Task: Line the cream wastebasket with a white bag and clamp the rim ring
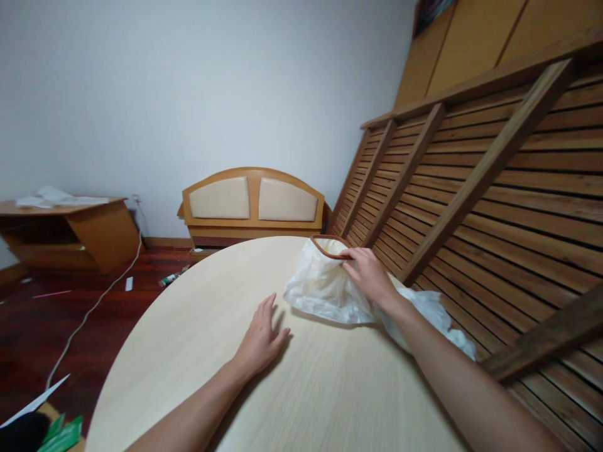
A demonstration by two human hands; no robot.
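Right hand (370, 271) pinches the bag's (323, 289) brown rim (330, 255), mouth upward, long axis crosswise; left hand (261, 339) open.

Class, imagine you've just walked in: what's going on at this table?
The person's right hand has hold of the brown rim at the mouth of a whitish plastic bag on the round table. The left hand is open and empty, nearer the camera. More thin plastic lies by the right forearm.
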